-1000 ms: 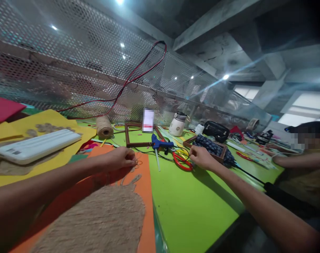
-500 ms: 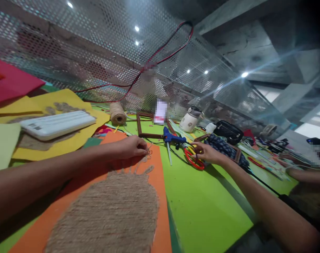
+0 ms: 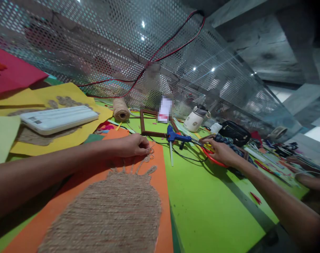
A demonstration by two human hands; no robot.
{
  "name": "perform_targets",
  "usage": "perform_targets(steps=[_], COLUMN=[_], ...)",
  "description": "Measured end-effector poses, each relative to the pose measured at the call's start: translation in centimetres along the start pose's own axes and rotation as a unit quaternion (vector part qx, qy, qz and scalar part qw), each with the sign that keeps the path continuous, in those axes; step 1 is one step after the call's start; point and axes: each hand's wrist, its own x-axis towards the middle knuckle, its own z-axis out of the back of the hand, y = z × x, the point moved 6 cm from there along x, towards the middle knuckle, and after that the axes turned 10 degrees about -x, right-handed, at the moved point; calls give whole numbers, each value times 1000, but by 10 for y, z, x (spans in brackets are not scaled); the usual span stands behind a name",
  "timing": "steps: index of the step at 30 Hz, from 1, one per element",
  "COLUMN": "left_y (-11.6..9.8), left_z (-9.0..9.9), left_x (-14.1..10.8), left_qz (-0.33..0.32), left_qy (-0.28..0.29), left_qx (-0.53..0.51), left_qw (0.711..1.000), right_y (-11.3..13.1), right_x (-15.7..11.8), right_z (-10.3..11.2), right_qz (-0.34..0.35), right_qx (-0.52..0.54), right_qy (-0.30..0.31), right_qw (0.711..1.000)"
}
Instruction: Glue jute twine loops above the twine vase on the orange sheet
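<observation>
My left hand (image 3: 135, 145) is closed in a pinch on thin twine at the top of the orange sheet (image 3: 163, 196). Below it on the sheet lies a large rounded shape of wound twine (image 3: 107, 214), with narrow strands and small loops at its upper edge. My right hand (image 3: 219, 151) is wrapped round the red-handled scissors (image 3: 214, 160), to the right of the blue glue gun (image 3: 177, 136). The glue gun rests on the green table (image 3: 202, 207) with its white stand pointing down.
A twine spool (image 3: 121, 109), a brown frame (image 3: 153, 134) and a white bottle (image 3: 194, 118) stand at the back. A white power bank (image 3: 59, 119) lies on yellow paper (image 3: 34, 151) at left. A black pouch (image 3: 235, 133) and another person's hand (image 3: 311, 179) are at right.
My right hand has closed on the scissors and moved them right, away from the glue gun. My left hand keeps its pinch near the loops. The view has shifted slightly.
</observation>
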Motion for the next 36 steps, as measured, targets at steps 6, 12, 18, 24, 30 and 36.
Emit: perform_targets(steps=[6,12,18,24,30,36], left_y=[-1,3,-3,2,10,5], left_z=[1,0,-1,-1,1,-1], left_x=[0,0,-5,-1,3,4], left_qz=[-3,1,-3,-18,-29,-48], left_qy=[-1,11,13,10,32,64], left_qx=[-10,-2,11,3,47,90], left_qw=[1000,1000,1000,1000,998,993], right_y=[-4,10,23,35,32,26], right_x=[-2,-4,-28,-36,-36,-30], right_z=[4,0,8,1,-2,-11], right_qz=[-39,-28,-79,-136,-186,-186], right_qx=[-36,-50,-270,-287,-220,-90], right_qy=[-31,-6,-25,-76,-73,-18], right_qw=[998,998,959,945,955,978])
